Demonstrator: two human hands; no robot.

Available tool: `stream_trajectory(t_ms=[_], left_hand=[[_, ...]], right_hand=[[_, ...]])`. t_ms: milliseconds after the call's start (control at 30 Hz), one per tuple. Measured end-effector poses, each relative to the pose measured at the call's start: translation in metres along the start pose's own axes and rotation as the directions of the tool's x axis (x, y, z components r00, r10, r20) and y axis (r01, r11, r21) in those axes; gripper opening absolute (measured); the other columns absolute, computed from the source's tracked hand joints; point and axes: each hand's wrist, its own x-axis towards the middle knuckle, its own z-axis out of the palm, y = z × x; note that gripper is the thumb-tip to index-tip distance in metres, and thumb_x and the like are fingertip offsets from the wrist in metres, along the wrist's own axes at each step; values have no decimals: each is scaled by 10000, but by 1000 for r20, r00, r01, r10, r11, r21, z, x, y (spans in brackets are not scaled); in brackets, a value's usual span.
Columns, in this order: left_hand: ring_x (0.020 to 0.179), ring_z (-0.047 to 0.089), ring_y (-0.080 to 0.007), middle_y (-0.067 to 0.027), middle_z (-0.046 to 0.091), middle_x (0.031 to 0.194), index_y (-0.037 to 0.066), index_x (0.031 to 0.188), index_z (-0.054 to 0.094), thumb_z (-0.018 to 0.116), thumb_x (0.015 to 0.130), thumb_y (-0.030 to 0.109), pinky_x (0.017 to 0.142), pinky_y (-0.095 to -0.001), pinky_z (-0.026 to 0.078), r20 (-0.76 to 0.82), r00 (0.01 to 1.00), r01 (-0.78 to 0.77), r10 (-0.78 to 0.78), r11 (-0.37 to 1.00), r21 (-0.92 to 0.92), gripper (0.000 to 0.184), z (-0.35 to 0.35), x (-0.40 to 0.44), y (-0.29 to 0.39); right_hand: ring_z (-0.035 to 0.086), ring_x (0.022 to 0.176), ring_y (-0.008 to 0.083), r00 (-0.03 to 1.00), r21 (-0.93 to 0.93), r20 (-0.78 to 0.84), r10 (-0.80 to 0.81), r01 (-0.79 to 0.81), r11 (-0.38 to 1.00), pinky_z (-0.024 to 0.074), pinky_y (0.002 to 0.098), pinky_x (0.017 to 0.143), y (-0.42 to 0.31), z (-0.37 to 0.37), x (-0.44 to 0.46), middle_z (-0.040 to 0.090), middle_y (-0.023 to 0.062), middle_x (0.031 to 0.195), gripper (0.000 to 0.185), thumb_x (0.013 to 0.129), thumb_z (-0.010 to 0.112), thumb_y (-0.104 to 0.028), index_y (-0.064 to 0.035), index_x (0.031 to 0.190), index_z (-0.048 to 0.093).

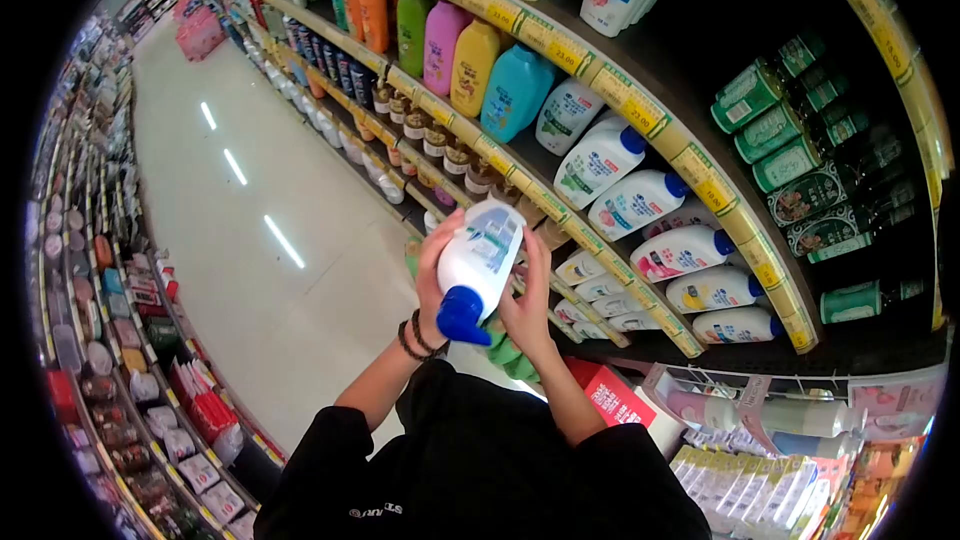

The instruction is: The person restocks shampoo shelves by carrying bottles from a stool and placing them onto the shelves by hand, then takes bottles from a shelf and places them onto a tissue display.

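A white bottle with a blue cap is held between both hands in front of the body, its cap end toward me. My left hand is wrapped round its left side, with a dark beaded bracelet on the wrist. On the other side, my right hand is against the bottle and a green cloth. Part of the cloth hangs below the bottle, behind the right wrist. Similar white bottles with blue caps stand on the shelf to the right.
Shelf edges with yellow price labels curve across the right. Orange, green, pink, yellow and blue bottles stand further along. Green bottles occupy the far-right shelf. A pale floor aisle runs ahead, with stocked shelves on its left.
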Motion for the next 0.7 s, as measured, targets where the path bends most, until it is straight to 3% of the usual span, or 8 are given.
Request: stream_trajectory(t_ms=[100,167,233,300,367,533,633,700], left_hand=[[1323,465,-371,-214,463,1413,33,1375,408,825,779,319,1107,-461,364,-16,996,-83,83,996,-36,783,21,46,-22],[1315,465,-347,-196,439,1409,54,1397,360,903,670,88,1083,-463,402,52,999,0,1,1000,-23,908,28,61,-47],[1214,550,-295,-192,504,1373,36,1375,408,909,651,93,1021,-394,452,39,999,-10,8,999,45,882,44,87,-47],[1150,593,-268,-179,555,1321,24,1365,453,926,606,102,973,-370,481,52,994,85,-92,989,120,898,56,104,-47],[1190,578,-363,-210,559,1327,2,1329,499,899,633,167,997,-405,473,94,982,149,-162,980,133,819,63,114,-54],[1178,568,-382,-210,568,1306,0,1316,502,876,664,187,986,-436,471,132,988,57,-86,976,212,774,80,130,-66],[1177,560,-385,-199,556,1317,15,1335,480,855,683,201,954,-442,490,166,981,42,-95,954,298,775,87,137,-76],[1181,556,-383,-186,548,1326,24,1352,464,843,691,198,936,-444,500,203,971,44,-123,933,356,782,89,140,-81]], right_hand=[[408,1328,343,998,-68,-55,-38,34,997,457,374,995,-12,4,33,311,215,1479,788,827,619,44,-1,1517,241],[432,1308,344,997,77,-81,8,-1,997,461,379,990,-2,6,48,306,217,1483,812,818,622,39,9,1522,219],[492,1235,296,990,-131,-130,-62,45,990,489,382,944,-17,1,64,375,214,1428,785,855,604,34,7,1528,201],[557,1151,267,986,21,-164,33,-30,999,508,361,902,0,-1,73,417,201,1395,743,890,583,30,5,1528,203],[628,1045,229,984,127,-154,84,-64,990,514,324,873,12,-5,80,373,200,1475,690,930,518,27,-14,1537,191],[601,1114,214,962,132,-272,29,7,991,489,307,908,36,-5,91,371,216,1506,710,947,471,42,-43,1565,133],[577,1159,217,972,88,-233,27,-7,996,477,301,925,27,-6,101,420,216,1468,720,948,465,50,-52,1572,121],[556,1175,210,973,140,-181,145,-120,983,473,300,927,19,-8,102,456,200,1427,705,946,478,47,-45,1567,155]])
